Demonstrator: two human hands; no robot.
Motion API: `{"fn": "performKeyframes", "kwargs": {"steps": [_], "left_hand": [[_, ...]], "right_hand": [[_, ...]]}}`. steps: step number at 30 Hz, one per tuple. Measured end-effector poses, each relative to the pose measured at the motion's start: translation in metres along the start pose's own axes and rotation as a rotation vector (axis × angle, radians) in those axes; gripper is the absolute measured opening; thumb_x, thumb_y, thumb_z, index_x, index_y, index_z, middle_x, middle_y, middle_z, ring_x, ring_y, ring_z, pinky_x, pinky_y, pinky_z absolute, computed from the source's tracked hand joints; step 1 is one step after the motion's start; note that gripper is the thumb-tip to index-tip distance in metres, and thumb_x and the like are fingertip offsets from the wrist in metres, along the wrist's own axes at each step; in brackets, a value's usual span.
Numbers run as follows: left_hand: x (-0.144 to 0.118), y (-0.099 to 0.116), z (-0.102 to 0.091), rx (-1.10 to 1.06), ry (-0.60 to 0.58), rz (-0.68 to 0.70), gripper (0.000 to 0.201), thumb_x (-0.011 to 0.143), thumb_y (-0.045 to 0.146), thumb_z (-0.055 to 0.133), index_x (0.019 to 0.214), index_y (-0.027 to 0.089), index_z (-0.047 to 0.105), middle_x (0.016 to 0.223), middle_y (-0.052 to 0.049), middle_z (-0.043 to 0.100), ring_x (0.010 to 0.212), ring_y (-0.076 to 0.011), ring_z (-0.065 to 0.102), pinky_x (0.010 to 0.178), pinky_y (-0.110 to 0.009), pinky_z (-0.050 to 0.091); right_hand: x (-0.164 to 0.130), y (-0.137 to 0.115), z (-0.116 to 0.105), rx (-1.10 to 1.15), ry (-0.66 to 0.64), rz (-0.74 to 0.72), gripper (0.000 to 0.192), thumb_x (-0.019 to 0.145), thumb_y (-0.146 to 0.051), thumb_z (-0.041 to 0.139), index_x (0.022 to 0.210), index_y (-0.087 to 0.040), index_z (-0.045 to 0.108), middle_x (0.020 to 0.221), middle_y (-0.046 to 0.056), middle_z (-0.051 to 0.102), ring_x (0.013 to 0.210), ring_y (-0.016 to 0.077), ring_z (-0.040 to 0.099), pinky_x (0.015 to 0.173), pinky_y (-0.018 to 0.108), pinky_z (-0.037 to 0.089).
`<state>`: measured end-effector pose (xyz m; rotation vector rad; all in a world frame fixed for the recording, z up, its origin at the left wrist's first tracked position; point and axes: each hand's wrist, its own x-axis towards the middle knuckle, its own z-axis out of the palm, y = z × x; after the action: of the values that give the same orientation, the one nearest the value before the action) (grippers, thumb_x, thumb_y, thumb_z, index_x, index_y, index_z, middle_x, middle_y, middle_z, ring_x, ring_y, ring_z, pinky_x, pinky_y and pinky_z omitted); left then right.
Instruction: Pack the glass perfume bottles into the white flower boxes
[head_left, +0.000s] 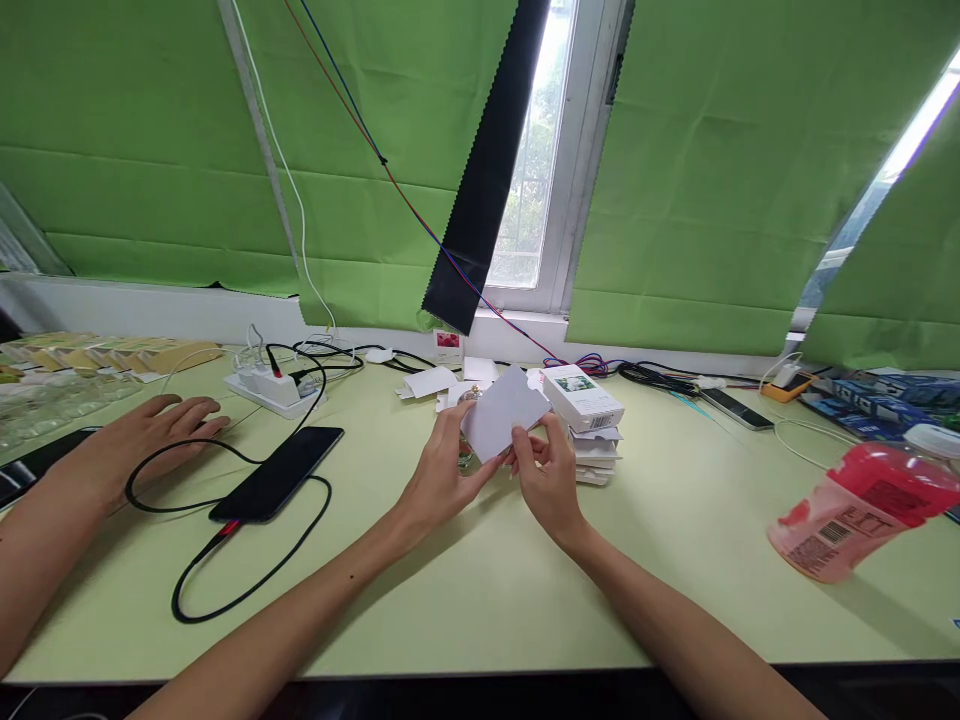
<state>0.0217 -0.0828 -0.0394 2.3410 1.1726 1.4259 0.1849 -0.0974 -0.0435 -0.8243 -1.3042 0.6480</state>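
A blank white piece of card or flat box (504, 415) is held up above the table between my two hands. My left hand (442, 460) grips its left and lower edge, fingers behind it. At its lower right corner, my right hand (549, 472) pinches it between thumb and fingers. Just behind my left fingers something shiny or clear shows in part; I cannot make out what it is. Close to my right hand stands a stack of flattened white cartons (596, 460), with a printed white box (583, 397) lying on top.
Another person's hand (161, 445) rests on the table at the left. Nearby are a black phone (279, 474) with a looping cable and a white power strip (274, 388). A pink drink bottle (862, 510) stands tilted-looking at right; another phone (736, 408) lies behind. White cards (430, 382) lie at the back.
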Motion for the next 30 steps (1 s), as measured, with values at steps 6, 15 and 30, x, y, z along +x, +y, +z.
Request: {"fn": "performKeyframes", "kwargs": {"steps": [6, 15, 30], "left_hand": [[0.0004, -0.0003, -0.0004, 0.006, 0.0, -0.016, 0.066, 0.091, 0.035, 0.074, 0.148, 0.027, 0.04, 0.136, -0.013, 0.055, 0.111, -0.0241, 0.065, 0.082, -0.036, 0.065], [0.001, -0.0005, 0.0002, -0.005, -0.005, -0.011, 0.065, 0.094, 0.036, 0.07, 0.15, 0.028, 0.04, 0.138, -0.013, 0.055, 0.117, -0.0257, 0.062, 0.083, -0.038, 0.065], [0.0004, -0.0034, 0.0013, -0.027, -0.008, -0.044, 0.063, 0.093, 0.038, 0.071, 0.148, 0.028, 0.043, 0.139, -0.013, 0.055, 0.12, -0.0258, 0.062, 0.085, -0.037, 0.066]], "right_hand": [[0.0, -0.0001, 0.0, -0.025, -0.027, -0.003, 0.019, 0.099, -0.043, 0.061, 0.101, -0.026, 0.052, 0.09, 0.002, 0.068, 0.072, 0.0172, 0.07, 0.058, 0.029, 0.057], [0.0005, 0.0027, -0.0008, -0.016, -0.031, 0.009, 0.026, 0.103, -0.048, 0.052, 0.114, -0.025, 0.05, 0.102, 0.005, 0.069, 0.079, 0.0183, 0.069, 0.062, 0.03, 0.056], [0.0028, 0.0032, -0.0014, -0.082, -0.039, 0.005, 0.022, 0.104, -0.047, 0.049, 0.105, -0.025, 0.046, 0.095, 0.003, 0.064, 0.073, 0.0161, 0.063, 0.057, 0.028, 0.05]]}}
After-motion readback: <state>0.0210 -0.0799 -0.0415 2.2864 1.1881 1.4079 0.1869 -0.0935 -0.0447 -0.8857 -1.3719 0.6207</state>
